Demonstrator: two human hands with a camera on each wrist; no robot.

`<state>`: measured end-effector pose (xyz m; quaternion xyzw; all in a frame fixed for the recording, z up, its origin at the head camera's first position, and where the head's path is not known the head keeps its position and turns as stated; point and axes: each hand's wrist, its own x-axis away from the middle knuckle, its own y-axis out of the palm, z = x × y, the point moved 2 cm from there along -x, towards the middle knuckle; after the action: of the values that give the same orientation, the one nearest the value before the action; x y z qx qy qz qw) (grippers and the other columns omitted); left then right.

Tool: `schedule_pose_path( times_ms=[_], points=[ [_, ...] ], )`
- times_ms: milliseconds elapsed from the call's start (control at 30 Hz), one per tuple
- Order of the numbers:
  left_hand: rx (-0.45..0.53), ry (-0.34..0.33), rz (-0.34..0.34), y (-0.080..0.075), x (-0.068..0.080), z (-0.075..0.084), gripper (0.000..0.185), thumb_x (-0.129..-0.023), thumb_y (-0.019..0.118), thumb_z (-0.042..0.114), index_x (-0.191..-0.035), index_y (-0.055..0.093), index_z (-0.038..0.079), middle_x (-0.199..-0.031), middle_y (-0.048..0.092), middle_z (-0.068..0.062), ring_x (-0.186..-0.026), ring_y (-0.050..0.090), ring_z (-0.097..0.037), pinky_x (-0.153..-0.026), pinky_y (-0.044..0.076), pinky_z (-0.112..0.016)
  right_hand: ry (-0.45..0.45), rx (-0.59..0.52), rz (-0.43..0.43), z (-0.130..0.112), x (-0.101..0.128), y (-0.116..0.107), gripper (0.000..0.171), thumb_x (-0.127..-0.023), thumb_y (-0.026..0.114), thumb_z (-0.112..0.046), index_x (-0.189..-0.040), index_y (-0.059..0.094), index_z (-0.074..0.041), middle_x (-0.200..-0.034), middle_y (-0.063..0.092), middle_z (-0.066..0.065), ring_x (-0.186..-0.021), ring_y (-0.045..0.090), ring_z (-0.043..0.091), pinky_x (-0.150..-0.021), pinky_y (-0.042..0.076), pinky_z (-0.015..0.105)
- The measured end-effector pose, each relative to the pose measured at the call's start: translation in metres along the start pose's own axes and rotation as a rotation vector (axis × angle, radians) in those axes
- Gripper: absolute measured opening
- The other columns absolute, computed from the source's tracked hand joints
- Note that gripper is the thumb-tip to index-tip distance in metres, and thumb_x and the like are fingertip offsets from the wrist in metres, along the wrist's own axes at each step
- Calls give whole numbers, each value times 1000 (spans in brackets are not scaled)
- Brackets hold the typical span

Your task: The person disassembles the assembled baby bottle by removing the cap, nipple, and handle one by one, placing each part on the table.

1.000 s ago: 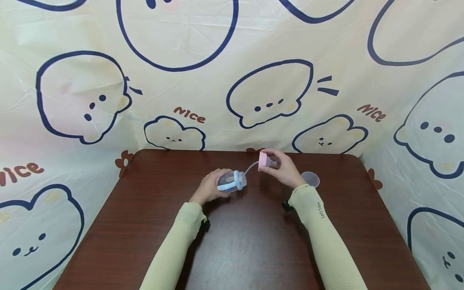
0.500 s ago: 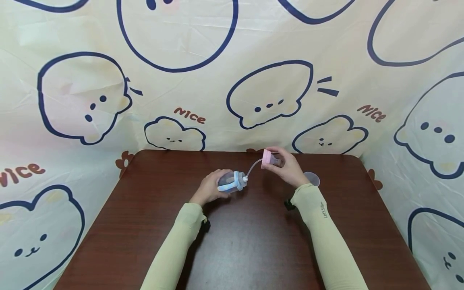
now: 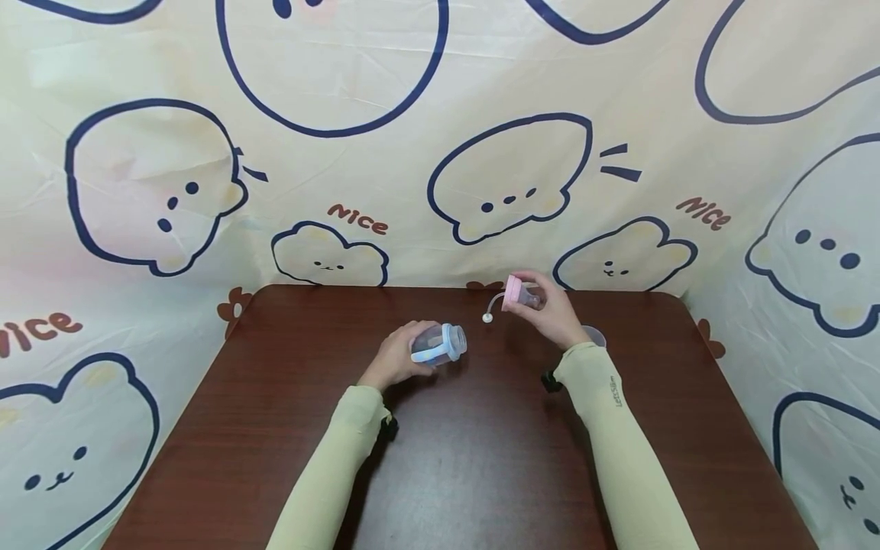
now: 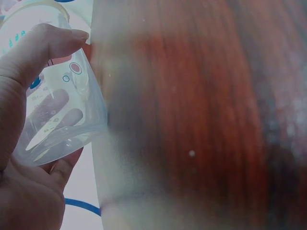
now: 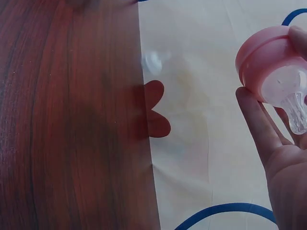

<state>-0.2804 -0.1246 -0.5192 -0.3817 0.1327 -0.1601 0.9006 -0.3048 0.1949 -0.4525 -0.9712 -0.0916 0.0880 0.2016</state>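
Your left hand [image 3: 397,357] grips a clear, rounded baby bottle [image 3: 427,341]; your right hand [image 3: 554,316] pinches a round pink collar [image 3: 512,293] with translucent nipple [image 5: 295,110] and thin curved straw [image 3: 491,302].

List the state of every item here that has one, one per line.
Bottle: mouth open, tilted, held in the left hand
Pink collar: off the bottle, held in the right hand
Nipple: fitted in the collar
Straw: curved, out of the bottle
Clear cup-like piece: on the table, partly hidden
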Motion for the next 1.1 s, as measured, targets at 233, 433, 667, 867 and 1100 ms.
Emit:
schedule_pose_path(
  times_ms=[233,433,667,867,1100],
  points=[
    [4,-1,-3,-2,1,0,84,-65,98,11,-139,61,25,-127,66,-5,-116,58,-29,-101,46,-56,24,2,27,1,-5,1,70,-91,81,-32,-152,48,-24,-153,47,9,-129,52,38,-110,45,60],
    [23,-16,0,-2,2,0,84,-65,98,11,-138,61,27,-127,65,-4,-117,57,-28,-102,46,-56,16,27,68,5,-11,6,70,-90,82,-34,-151,50,-21,-152,49,10,-131,51,38,-112,43,61],
    [8,-1,1,-1,0,0,85,-64,99,11,-139,61,25,-126,66,-5,-116,58,-29,-101,47,-56,41,29,134,15,-20,10,67,-93,79,-31,-151,48,-18,-152,48,14,-130,51,40,-112,43,59],
    [-7,14,12,0,-3,0,85,-63,100,14,-138,62,26,-126,67,-4,-116,59,-29,-101,47,-55,7,34,163,19,-23,12,64,-92,80,-27,-148,51,-17,-149,49,13,-130,49,36,-113,42,57],
    [0,7,12,1,-1,-3,85,-63,100,15,-138,62,27,-125,67,-2,-115,59,-27,-100,48,-56,55,19,151,26,-21,16,65,-91,81,-28,-148,51,-19,-149,50,11,-128,52,36,-112,44,56]
  ],
)
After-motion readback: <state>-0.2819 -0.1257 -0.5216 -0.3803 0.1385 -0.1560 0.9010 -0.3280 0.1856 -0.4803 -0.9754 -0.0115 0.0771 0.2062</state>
